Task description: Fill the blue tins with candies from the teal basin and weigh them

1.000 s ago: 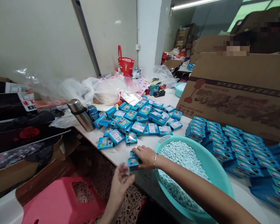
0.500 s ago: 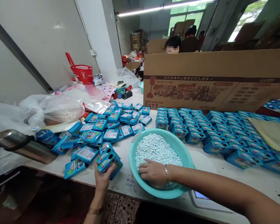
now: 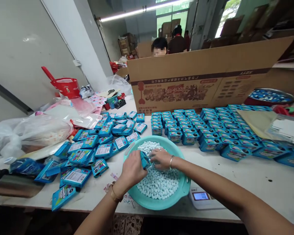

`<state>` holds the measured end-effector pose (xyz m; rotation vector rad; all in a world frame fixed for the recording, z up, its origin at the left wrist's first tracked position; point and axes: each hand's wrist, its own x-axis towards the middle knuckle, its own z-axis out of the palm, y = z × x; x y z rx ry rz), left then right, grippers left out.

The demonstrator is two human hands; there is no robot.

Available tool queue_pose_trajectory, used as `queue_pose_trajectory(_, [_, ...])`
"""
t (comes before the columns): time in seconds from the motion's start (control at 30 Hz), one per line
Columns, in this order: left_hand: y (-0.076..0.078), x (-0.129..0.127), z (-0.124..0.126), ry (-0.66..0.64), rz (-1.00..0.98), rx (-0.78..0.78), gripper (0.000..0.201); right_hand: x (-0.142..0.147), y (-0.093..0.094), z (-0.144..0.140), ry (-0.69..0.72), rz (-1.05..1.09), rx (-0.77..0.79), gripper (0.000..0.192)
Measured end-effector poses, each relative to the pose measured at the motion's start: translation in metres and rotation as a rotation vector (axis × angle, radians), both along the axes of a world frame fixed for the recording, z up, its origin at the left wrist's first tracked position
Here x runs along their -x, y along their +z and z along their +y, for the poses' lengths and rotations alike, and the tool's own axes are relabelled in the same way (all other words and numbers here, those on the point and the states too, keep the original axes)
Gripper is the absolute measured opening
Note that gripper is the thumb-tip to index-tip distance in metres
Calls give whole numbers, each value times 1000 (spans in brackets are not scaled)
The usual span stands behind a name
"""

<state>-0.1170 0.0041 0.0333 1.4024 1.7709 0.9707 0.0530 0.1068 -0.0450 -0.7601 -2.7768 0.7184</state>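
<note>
A small blue box (image 3: 145, 161) is held over a teal basin (image 3: 178, 192) that is filled with pale blue-white pellets (image 3: 159, 184). The fingers of the left hand (image 3: 133, 169) are clamped around the box from the left side. The right hand (image 3: 161, 158) is laid against the box's right end, its fingers curled and resting on the pellets; whether they grip anything cannot be told. A bracelet is worn on each wrist. The basin is set at the near edge of the white tabletop (image 3: 247, 173), partly over a small scale (image 3: 202, 197) whose display is lit. To the left, loose blue boxes (image 3: 105, 138) are scattered in a heap; to the right, stacked blue boxes (image 3: 210, 130) are arranged in neat rows. Behind the rows, a long cardboard carton (image 3: 198, 81) is stood on its side. A red basket (image 3: 65, 86) and clear plastic bags (image 3: 34, 130) are seen at far left.
</note>
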Motion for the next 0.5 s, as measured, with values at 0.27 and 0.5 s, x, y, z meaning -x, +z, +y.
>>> queue_pose_trajectory(0.27, [-42,-23,19,-78,-166,51,46,-6,-28,12,-903,528,551,41])
queue_pose_trajectory(0.5, [-33,-21,20,-57,-141,101,46,28,-37,0,-983,761,817,47])
